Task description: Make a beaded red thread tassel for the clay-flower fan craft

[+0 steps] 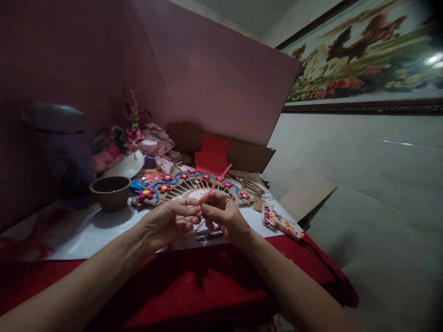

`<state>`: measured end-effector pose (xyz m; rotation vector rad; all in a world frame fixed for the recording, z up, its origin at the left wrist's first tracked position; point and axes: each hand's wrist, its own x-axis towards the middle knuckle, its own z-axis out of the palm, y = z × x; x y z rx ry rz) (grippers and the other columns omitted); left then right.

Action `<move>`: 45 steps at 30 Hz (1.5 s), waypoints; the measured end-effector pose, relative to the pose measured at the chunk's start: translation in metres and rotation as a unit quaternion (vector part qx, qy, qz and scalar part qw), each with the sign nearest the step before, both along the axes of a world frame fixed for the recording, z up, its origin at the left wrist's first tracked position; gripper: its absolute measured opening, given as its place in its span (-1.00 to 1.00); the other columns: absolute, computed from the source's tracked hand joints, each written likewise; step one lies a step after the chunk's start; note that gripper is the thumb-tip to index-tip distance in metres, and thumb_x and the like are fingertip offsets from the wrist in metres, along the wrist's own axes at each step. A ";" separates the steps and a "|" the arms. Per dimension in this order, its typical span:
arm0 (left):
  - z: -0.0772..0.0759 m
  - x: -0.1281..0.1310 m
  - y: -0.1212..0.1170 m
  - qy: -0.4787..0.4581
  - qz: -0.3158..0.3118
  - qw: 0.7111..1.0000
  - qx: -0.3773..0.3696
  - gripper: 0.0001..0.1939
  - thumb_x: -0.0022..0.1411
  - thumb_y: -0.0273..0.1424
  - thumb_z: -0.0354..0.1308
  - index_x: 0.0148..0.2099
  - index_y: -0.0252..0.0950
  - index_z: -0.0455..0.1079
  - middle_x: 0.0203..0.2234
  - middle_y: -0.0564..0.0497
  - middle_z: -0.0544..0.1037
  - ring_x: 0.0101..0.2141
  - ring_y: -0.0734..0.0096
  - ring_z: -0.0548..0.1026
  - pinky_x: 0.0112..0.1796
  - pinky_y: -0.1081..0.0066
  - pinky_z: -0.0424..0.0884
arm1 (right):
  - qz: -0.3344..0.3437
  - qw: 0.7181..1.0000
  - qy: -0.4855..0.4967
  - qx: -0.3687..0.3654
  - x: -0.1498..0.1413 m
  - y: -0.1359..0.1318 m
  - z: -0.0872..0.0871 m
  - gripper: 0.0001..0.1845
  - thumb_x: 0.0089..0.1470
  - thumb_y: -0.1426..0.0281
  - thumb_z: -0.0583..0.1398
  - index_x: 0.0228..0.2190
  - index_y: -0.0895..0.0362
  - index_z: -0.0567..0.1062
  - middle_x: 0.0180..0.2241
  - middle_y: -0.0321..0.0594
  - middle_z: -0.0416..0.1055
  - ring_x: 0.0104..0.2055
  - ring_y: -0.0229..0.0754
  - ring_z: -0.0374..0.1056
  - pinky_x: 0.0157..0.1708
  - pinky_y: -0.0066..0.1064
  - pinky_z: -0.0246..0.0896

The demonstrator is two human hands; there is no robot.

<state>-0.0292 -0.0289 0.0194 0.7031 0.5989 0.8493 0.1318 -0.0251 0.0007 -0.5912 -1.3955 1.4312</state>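
Observation:
A thin red strip slants up and to the right from between my two hands; whether it is paper or some other material I cannot tell. My left hand pinches its lower end between thumb and forefinger. Close against it, my right hand grips the strip a little higher. Just behind the hands lies a fan-shaped craft piece with a burlap rim, magenta flowers, a wavy blue line and thin sticks as ribs. My hands hide part of its pale centre. Below the fingers, a dark tool on the white sheet is partly covered.
At left stand a brown bowl and a purple container. A patterned glue gun with a cord lies at right, near pliers. Red paper leans against cardboard behind. A red cloth covers the front edge.

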 end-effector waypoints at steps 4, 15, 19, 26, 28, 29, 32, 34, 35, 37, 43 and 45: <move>0.000 0.000 0.000 0.001 0.004 1.000 -0.004 -0.78 -0.08 -0.71 0.19 -0.34 -0.38 0.44 -0.54 0.01 0.47 -0.60 0.59 0.43 -0.61 0.68 0.39 | 0.012 1.000 -0.004 0.013 0.002 -0.001 0.001 -0.79 -0.14 0.33 0.34 -0.42 0.11 0.46 -0.50 -0.35 0.38 -0.57 -0.38 0.24 -0.69 -0.60 0.09; 0.004 0.005 -0.004 0.027 0.049 0.998 -0.001 -0.82 -0.06 -0.77 0.09 -0.48 -0.42 0.36 -0.66 0.05 0.35 -0.69 0.64 0.34 -0.69 0.70 0.31 | -0.016 0.995 -0.057 0.078 -0.001 0.001 -0.002 -0.75 -0.12 0.26 0.34 -0.47 0.15 0.44 -0.55 -0.35 0.37 -0.66 -0.43 0.17 -0.75 -0.60 0.06; 0.001 0.005 -0.003 0.032 0.062 0.998 -0.007 -0.83 -0.05 -0.76 0.09 -0.46 -0.42 0.35 -0.66 0.07 0.34 -0.70 0.68 0.31 -0.71 0.72 0.25 | -0.031 0.992 -0.084 0.090 -0.002 0.001 -0.004 -0.73 -0.10 0.21 0.32 -0.47 0.15 0.45 -0.57 -0.34 0.38 -0.70 -0.44 0.12 -0.76 -0.58 0.03; -0.002 0.006 -0.005 0.078 0.095 0.991 0.061 -0.89 -0.04 -0.64 0.17 -0.48 -0.39 0.31 -0.70 0.08 0.36 -0.71 0.65 0.28 -0.75 0.69 0.18 | -0.045 0.990 -0.102 0.092 -0.003 0.000 -0.005 -0.71 -0.06 0.18 0.29 -0.43 0.13 0.39 -0.55 -0.35 0.37 -0.68 -0.44 0.11 -0.76 -0.59 0.02; -0.004 0.007 -0.005 0.095 0.139 0.977 0.127 -0.88 -0.04 -0.55 0.22 -0.48 -0.38 0.30 -0.71 0.08 0.37 -0.72 0.61 0.28 -0.77 0.64 0.22 | -0.045 0.990 -0.101 0.085 -0.004 0.000 -0.005 -0.70 -0.06 0.17 0.29 -0.42 0.13 0.39 -0.57 -0.37 0.33 -0.67 -0.42 0.11 -0.78 -0.60 0.02; -0.005 0.007 -0.004 0.104 0.162 0.969 0.158 -0.86 -0.05 -0.51 0.24 -0.48 -0.37 0.30 -0.71 0.08 0.37 -0.71 0.59 0.29 -0.77 0.61 0.24 | -0.047 0.989 -0.107 0.086 -0.004 0.000 -0.005 -0.70 -0.05 0.17 0.28 -0.42 0.13 0.39 -0.57 -0.37 0.32 -0.67 -0.41 0.11 -0.78 -0.59 0.02; -0.008 0.009 -0.004 0.144 0.221 0.939 0.219 -0.81 -0.06 -0.44 0.27 -0.46 -0.36 0.30 -0.71 0.10 0.39 -0.71 0.55 0.31 -0.75 0.54 0.31 | -0.067 0.982 -0.137 0.113 -0.005 0.000 -0.008 -0.73 -0.02 0.18 0.25 -0.40 0.15 0.44 -0.54 -0.32 0.36 -0.63 -0.39 0.16 -0.73 -0.56 0.08; -0.009 0.012 -0.004 0.172 0.247 0.921 0.246 -0.82 -0.05 -0.42 0.26 -0.45 -0.35 0.29 -0.72 0.12 0.39 -0.73 0.53 0.31 -0.75 0.50 0.33 | -0.099 0.971 -0.159 0.146 -0.006 -0.001 -0.010 -0.76 0.00 0.23 0.25 -0.37 0.16 0.47 -0.47 -0.27 0.41 -0.54 -0.34 0.26 -0.63 -0.52 0.18; -0.009 0.013 -0.005 0.184 0.258 0.913 0.258 -0.83 -0.05 -0.42 0.25 -0.45 -0.35 0.29 -0.72 0.13 0.38 -0.74 0.53 0.31 -0.75 0.49 0.33 | -0.119 0.964 -0.170 0.164 -0.007 -0.001 -0.011 -0.78 0.00 0.25 0.25 -0.37 0.16 0.48 -0.45 -0.25 0.42 -0.49 -0.31 0.30 -0.57 -0.50 0.21; -0.009 0.015 -0.007 0.202 0.277 0.898 0.277 -0.85 -0.04 -0.43 0.23 -0.46 -0.35 0.30 -0.72 0.13 0.38 -0.73 0.53 0.32 -0.75 0.50 0.34 | -0.154 0.950 -0.189 0.195 -0.008 -0.003 -0.011 -0.83 0.01 0.30 0.25 -0.39 0.16 0.47 -0.46 -0.25 0.41 -0.44 -0.27 0.34 -0.49 -0.46 0.26; -0.009 0.017 -0.011 0.196 0.287 0.890 0.296 -0.88 -0.05 -0.43 0.22 -0.45 -0.36 0.34 -0.68 0.11 0.42 -0.65 0.49 0.40 -0.70 0.49 0.41 | -0.190 0.939 -0.186 0.218 -0.008 -0.004 -0.010 -0.90 0.02 0.36 0.22 -0.41 0.16 0.45 -0.46 -0.27 0.40 -0.47 -0.28 0.33 -0.52 -0.47 0.26; -0.008 0.017 -0.011 0.184 0.285 0.894 0.292 -0.89 -0.05 -0.43 0.21 -0.44 -0.37 0.36 -0.68 0.10 0.43 -0.63 0.47 0.41 -0.65 0.45 0.46 | -0.200 0.934 -0.194 0.225 -0.008 -0.003 -0.011 -0.90 0.04 0.37 0.20 -0.39 0.16 0.47 -0.43 -0.24 0.42 -0.45 -0.27 0.35 -0.50 -0.46 0.27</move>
